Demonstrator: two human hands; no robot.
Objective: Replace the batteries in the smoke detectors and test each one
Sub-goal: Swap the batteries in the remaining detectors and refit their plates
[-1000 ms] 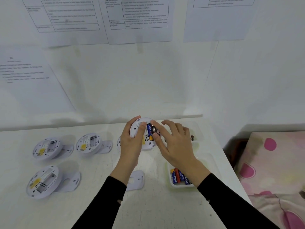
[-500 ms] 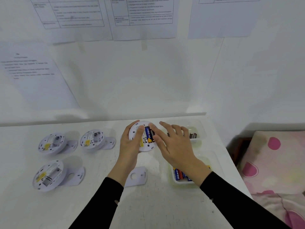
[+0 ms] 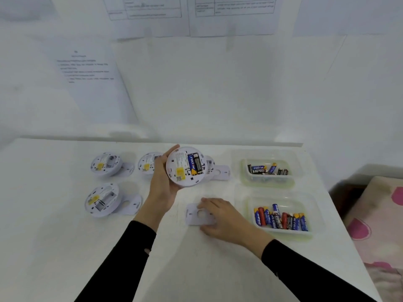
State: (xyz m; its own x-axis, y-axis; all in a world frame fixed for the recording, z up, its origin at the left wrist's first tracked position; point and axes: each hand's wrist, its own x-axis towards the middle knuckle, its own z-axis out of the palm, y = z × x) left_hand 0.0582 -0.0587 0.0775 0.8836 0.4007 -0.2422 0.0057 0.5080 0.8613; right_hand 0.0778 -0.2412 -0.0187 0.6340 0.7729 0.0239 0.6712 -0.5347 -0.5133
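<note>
My left hand point(image 3: 162, 188) grips a round white smoke detector point(image 3: 181, 171) and holds it tilted above the table, back side towards me. Two batteries point(image 3: 194, 163), one blue and one black, sit in its open compartment. Lower down, my right hand point(image 3: 224, 217) lies on the table with its fingers and thumb pinching the edges of a flat white mounting plate point(image 3: 194, 217). Three more detectors lie back side up on the left point(image 3: 106, 164) point(image 3: 146, 164) point(image 3: 101, 200), each beside its plate. Another detector point(image 3: 210, 167) is mostly hidden behind the held one.
A clear tub point(image 3: 237, 166) at the back right holds a few batteries point(image 3: 267, 168). A nearer tub point(image 3: 243, 205) holds several red, blue and black batteries point(image 3: 281, 219). The table edge point(image 3: 349, 247) runs along the right, with a pink-patterned cloth point(image 3: 379, 216) beyond. Papers hang on the wall.
My right hand left the detector's battery compartment and came down towards me onto the loose mounting plate. My left hand kept the detector and lifted it slightly.
</note>
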